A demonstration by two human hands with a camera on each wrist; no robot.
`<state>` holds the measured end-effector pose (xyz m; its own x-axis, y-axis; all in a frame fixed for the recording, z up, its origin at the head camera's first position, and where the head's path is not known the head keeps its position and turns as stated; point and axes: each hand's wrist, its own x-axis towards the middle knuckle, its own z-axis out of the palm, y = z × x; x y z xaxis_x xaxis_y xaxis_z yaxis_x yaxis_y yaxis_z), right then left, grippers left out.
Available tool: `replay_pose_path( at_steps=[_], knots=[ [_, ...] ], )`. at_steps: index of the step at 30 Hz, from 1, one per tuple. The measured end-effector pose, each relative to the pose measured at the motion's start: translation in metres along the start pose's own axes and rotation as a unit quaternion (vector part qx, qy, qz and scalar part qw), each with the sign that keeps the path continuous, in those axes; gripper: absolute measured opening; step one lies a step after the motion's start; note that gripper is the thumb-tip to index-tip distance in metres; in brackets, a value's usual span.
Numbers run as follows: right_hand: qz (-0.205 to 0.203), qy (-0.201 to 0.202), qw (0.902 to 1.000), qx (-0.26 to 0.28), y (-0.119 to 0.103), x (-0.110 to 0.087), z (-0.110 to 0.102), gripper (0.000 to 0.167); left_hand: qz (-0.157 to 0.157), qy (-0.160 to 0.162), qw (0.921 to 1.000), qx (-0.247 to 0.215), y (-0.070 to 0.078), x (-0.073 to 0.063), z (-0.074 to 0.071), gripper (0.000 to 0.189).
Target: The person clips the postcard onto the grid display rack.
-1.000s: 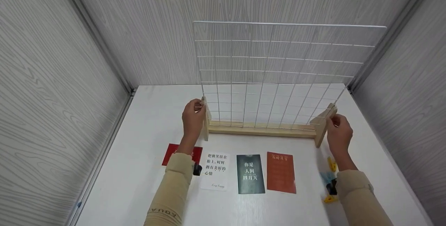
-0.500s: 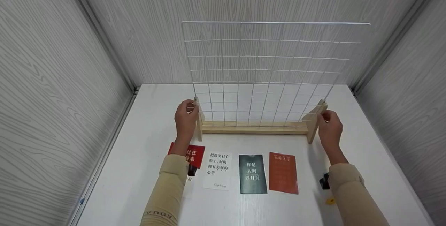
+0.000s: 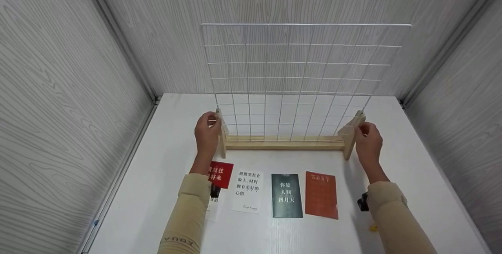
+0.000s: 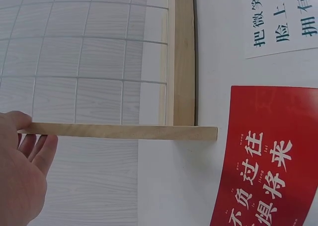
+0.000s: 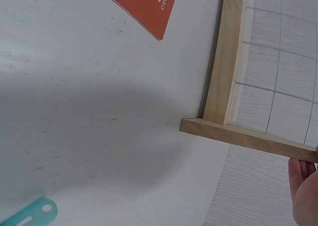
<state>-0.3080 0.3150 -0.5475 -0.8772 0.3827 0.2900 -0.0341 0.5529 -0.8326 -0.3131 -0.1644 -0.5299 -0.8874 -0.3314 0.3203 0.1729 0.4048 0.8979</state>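
We pinch the wooden stand (image 3: 284, 145), left hand (image 3: 206, 132) at centre-left, right hand (image 3: 369, 142) at centre-right. Its wire grid (image 3: 304, 78) (pale, thin) spans the upper middle.

In the head view, the left arm (image 3: 186, 211) covered part of the red card (image 3: 222, 175) and most of 1 white card (image 3: 211, 210) below it. Beside the right arm (image 3: 394, 207), only a sliver of a yellow object (image 3: 373, 228) showed, too small to identify. The wrist views' edges cut off the left hand (image 4: 22, 171), right hand (image 5: 306, 196), wire grid (image 4: 77, 77), wooden stand (image 4: 184, 57) and a turquoise strip (image 5: 39, 214) with 2 openings.
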Motion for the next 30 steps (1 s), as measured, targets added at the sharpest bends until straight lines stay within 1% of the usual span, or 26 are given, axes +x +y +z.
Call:
replay_pose_path(
  at_steps=[3,8,14,18,23,28,30],
  knots=[
    [-0.001,-0.001,1.0,0.008,0.001,0.0,0.001,0.034,0.008,0.0,1.0,-0.001,-0.001,0.0,0.0,0.028],
    [-0.005,0.001,0.9998,0.021,0.005,0.002,0.002,0.034,0.011,0.001,0.9999,-0.01,-0.004,-0.001,-0.001,0.028],
    [-0.004,-0.001,1.0,0.005,0.007,0.002,0.002,0.038,-0.006,-0.006,0.9997,-0.021,-0.003,0.0,-0.003,0.028],
    [0.002,-0.004,1.0,0.001,0.008,0.001,0.001,0.041,-0.013,-0.004,0.9997,-0.023,-0.002,0.0,-0.002,0.029],
    [0.0,-0.003,0.9999,-0.015,0.01,-0.003,0.0,0.045,-0.01,0.005,0.9998,-0.016,0.0,-0.001,-0.004,0.03],
    [-0.002,-0.011,0.9996,-0.026,0.015,-0.006,-0.002,0.054,-0.013,0.009,0.9998,-0.015,0.002,-0.004,-0.009,0.034],
    [-0.011,-0.015,0.9993,-0.032,0.016,-0.009,-0.004,0.055,-0.005,0.006,0.9999,-0.015,0.004,-0.008,-0.01,0.033]
  ],
)
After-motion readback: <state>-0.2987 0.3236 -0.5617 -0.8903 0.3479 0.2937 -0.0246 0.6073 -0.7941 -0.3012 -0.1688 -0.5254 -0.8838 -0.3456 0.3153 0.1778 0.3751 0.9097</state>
